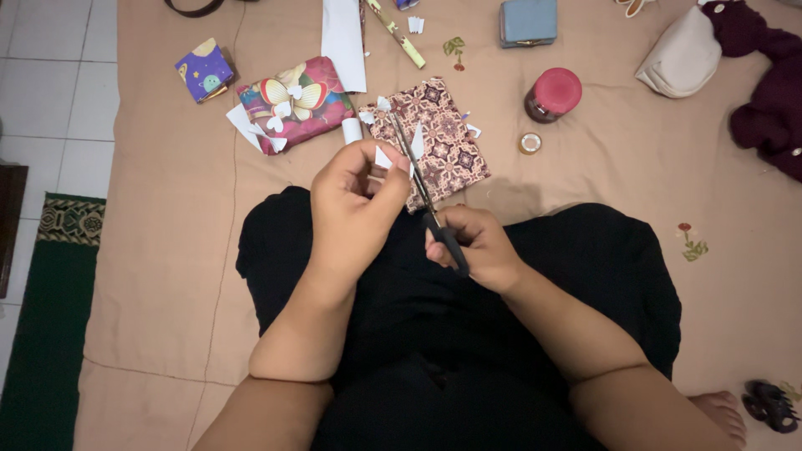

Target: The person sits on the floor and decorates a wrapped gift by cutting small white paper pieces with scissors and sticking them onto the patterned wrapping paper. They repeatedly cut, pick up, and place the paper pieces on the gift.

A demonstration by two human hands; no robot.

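While the left hand point(355, 209) pinches a small white paper piece point(383, 158) at frame centre, the right hand point(472, 249) clenches black-handled scissors point(418, 179), blades at the paper. Behind: patterned wrapped parcel point(436, 142), butterfly-print parcel point(296, 104) upper left, red-lidded jar point(552, 94) upper right, all on a tan blanket point(167, 250).

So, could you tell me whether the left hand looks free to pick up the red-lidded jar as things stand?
Probably not: the left hand is pinching a small white paper piece at the scissors, and the red-lidded jar sits beyond the right hand.
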